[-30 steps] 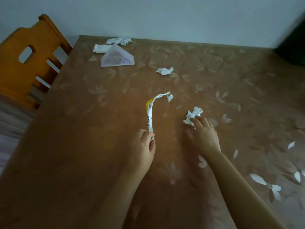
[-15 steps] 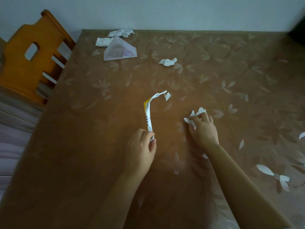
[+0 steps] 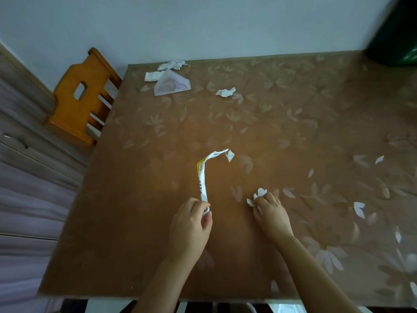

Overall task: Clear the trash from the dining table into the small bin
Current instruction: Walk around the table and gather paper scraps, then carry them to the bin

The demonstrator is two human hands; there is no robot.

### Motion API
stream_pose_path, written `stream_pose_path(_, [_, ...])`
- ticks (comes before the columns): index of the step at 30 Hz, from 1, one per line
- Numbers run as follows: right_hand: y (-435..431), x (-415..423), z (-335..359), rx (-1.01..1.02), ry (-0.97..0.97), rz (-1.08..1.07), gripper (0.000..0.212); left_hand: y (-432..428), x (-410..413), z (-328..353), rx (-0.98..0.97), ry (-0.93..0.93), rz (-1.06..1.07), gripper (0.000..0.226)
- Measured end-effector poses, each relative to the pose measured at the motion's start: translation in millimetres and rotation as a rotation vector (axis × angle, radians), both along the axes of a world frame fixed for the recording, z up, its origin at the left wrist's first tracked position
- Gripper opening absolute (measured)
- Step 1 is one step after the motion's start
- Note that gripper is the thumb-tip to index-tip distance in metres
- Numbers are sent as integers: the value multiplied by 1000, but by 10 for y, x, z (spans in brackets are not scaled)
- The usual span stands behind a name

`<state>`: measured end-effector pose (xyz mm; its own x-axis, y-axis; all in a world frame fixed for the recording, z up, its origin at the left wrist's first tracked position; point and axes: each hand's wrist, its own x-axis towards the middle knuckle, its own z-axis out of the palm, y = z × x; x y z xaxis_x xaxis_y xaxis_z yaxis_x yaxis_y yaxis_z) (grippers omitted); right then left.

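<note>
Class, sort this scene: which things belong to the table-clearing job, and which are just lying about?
Job: wrapper strip in left hand; tissue gripped by right hand; paper ball; clear triangular packet; far crumpled papers; dark green container, perhaps the bin.
Lying about: wooden chair; drawers.

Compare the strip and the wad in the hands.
The strip is long, bent and printed, with a yellow patch; the wad is small, crumpled, plain white. The left hand pinches the strip's end; the right hand covers most of the wad. Both are white paper.
</note>
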<state>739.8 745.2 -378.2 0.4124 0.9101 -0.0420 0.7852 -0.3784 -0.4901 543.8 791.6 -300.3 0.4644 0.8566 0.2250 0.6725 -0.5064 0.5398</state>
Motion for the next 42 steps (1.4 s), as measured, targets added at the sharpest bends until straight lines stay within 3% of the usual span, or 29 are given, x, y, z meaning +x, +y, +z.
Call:
stream_pose_path(8, [-674,-267,416,142,-59,-80,17,-445,-214,183,6,5,-128,18])
stream_pose_path(14, [-1234,-603,830,228,-144,-164,1,-812,-388,431,35,-42,-241,16])
stream_pose_path(22, [-2227,-870,1244,287,-264,-308,15,-1361,-299,627,26,-136,-455,16])
stream_pose_path(34, [-3643,-567,1466,338,-388,-805,10,-2322,673,813,98,-213,-855,10])
stream_pose_path(42, [-5099,15,1506,367,-456,-1156,11,-3645,1792,889,91,-281,-1139,10])
